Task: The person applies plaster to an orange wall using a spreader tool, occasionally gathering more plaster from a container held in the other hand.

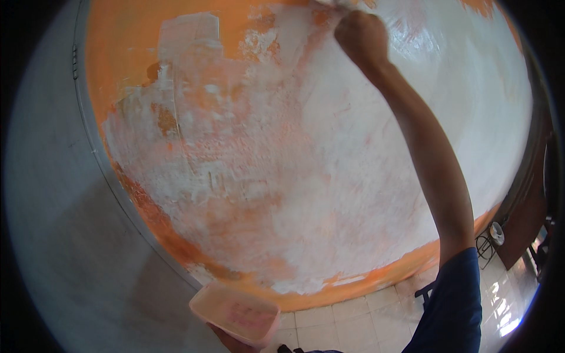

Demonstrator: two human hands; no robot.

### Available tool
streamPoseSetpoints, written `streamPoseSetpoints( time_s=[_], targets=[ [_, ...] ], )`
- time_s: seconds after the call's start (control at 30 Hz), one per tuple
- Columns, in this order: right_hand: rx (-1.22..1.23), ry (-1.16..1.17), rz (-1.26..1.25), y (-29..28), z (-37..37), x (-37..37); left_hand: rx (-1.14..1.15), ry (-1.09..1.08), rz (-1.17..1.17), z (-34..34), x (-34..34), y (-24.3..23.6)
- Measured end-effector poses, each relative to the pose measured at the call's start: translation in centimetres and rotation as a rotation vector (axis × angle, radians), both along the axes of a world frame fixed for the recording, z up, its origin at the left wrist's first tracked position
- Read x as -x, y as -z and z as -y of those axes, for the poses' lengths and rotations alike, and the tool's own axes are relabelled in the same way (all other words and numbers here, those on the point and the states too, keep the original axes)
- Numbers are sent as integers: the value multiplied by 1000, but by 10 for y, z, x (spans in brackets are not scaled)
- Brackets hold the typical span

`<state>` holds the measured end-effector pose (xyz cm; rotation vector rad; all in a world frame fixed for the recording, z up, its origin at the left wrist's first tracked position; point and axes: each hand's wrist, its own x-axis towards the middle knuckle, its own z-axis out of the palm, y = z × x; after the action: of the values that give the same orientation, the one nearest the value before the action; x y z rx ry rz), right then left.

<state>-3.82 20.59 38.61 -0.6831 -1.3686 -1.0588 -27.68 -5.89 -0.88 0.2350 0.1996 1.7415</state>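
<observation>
- Broadly, the wall [329,176] is orange under a patchy white coat with pinkish and tan smears; plain orange shows at its upper left and along its foot.
- Left of the wall is a grey surface [47,176], with a thin cable [95,154] running down near the join.
- Below the wall spreads a floor [353,317] of pale tiles, shiny toward the right.
- Off the wall's lower right is a round white thing [497,233], its kind unclear.
- High at the wall, the right grip [362,35] is clenched around a tool [338,4], blurred and cut off, just beyond the knuckles.
- Before the wall's lower left, the left grip [226,339] holds a pale pink tub [203,297] from beneath, fingers mostly hidden; pink residue marks its inside.
</observation>
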Motion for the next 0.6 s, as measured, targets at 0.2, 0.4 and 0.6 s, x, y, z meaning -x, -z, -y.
streamPoseSetpoints(
  time_s=[0.2,0.4,0.6],
  targets=[
    [233,-17,652,239,6,94,214,-205,-3,-4,6,24],
    [158,-371,364,136,46,84,89,-173,-37,2,10,11],
    [-43,37,22,-15,-3,33,196,-246,-62,1,10,22]
  ],
)
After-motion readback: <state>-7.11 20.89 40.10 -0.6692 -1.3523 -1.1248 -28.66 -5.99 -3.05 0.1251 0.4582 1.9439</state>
